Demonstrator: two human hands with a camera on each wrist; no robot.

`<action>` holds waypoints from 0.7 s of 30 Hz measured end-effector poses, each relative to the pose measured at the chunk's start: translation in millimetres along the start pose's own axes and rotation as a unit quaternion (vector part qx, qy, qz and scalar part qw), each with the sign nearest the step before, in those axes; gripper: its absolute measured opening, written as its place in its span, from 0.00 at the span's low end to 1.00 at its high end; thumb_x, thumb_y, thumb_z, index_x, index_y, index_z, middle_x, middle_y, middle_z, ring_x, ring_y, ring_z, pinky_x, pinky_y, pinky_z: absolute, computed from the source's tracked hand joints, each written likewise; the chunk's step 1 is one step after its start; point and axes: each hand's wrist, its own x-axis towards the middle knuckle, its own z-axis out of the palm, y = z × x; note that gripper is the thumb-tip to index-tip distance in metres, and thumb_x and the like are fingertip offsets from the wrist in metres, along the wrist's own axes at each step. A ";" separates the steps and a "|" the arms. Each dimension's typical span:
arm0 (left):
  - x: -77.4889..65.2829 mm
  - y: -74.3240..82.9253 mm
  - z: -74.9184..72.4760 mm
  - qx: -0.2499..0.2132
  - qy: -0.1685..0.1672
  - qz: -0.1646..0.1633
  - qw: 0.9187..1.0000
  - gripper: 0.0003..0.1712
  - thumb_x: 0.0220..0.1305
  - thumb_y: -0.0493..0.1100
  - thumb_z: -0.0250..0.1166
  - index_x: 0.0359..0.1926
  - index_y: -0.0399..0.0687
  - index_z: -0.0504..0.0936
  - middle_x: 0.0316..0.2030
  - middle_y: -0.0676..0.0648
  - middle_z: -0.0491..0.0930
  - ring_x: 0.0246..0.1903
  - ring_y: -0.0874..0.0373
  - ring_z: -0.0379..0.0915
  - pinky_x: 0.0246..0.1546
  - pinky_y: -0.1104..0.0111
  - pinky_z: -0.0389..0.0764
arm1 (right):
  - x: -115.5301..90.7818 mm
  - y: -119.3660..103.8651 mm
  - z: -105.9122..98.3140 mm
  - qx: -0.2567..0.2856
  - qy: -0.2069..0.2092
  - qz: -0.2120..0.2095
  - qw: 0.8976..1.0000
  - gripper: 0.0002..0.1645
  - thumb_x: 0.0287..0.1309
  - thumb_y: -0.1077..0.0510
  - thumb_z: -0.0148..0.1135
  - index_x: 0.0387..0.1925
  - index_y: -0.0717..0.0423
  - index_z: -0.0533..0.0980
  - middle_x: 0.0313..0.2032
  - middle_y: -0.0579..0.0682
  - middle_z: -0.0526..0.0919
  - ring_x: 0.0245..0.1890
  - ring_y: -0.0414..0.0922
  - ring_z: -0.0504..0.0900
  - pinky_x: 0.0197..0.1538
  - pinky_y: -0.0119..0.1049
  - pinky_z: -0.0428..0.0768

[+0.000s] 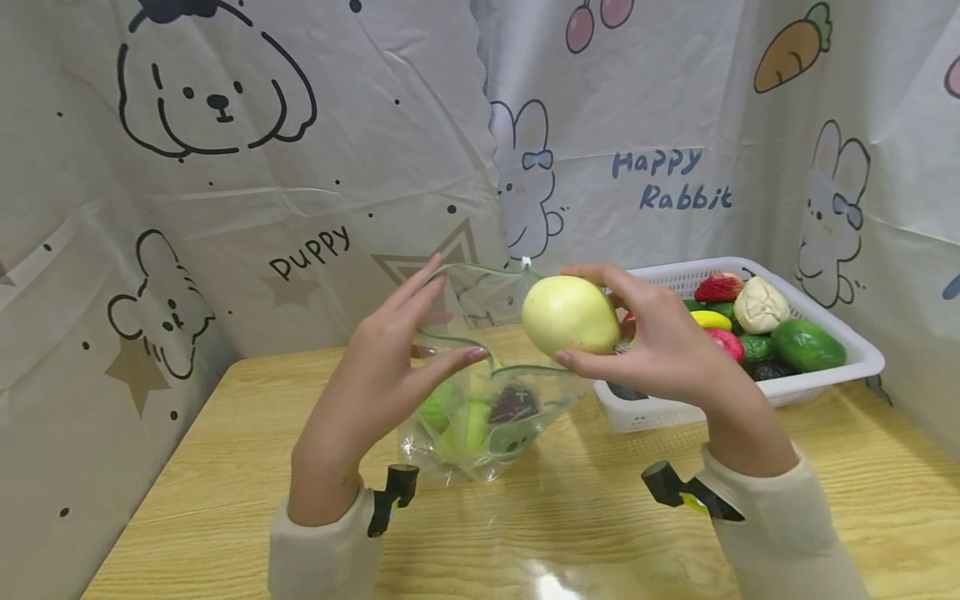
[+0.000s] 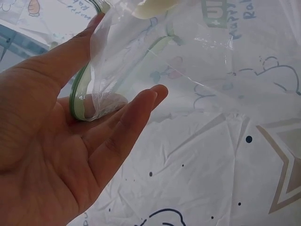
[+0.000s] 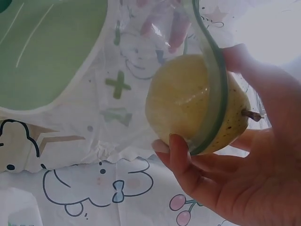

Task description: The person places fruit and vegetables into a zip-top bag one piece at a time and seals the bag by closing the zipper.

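Note:
A round yellow pear (image 1: 570, 317), its short brown stem showing in the right wrist view, is held between the thumb and fingers of my right hand (image 1: 660, 337). It is at the mouth of a clear zip bag (image 1: 457, 433), whose green zip rim (image 3: 217, 94) crosses in front of it. My left hand (image 1: 382, 379) holds the bag's rim at the left, thumb and fingers spread apart around it. Inside the bag, low near the table, are green produce (image 1: 472, 429) and a dark purple piece (image 1: 514, 405), partly blurred by the plastic.
A white plastic basket (image 1: 817, 387) stands at the right with mixed produce, including a green avocado-like piece (image 1: 808, 345), a yellow piece (image 1: 710, 319) and a pale bun-shaped piece (image 1: 761, 306). The wooden table (image 1: 225, 467) meets a printed cloth backdrop (image 1: 420, 117).

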 end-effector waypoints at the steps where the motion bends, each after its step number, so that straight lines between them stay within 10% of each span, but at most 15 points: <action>1: 0.0 -0.1 -0.1 0.000 0.001 0.000 1.000 0.46 0.53 0.58 0.65 0.69 0.47 0.60 0.73 0.51 0.50 0.47 0.57 0.77 0.35 0.67 0.86 | 0.0 -0.4 0.4 0.001 0.000 0.006 1.000 0.42 0.37 0.47 0.74 0.59 0.42 0.69 0.47 0.50 0.82 0.37 0.43 0.77 0.30 0.41 0.83; 21: -1.1 -2.8 -2.4 0.005 0.005 0.000 1.000 0.46 0.53 0.58 0.65 0.69 0.47 0.60 0.73 0.52 0.49 0.42 0.59 0.79 0.35 0.67 0.86 | 2.8 -3.6 7.3 0.006 0.031 -0.008 0.999 0.41 0.39 0.54 0.75 0.59 0.48 0.70 0.50 0.50 0.78 0.42 0.43 0.77 0.28 0.37 0.85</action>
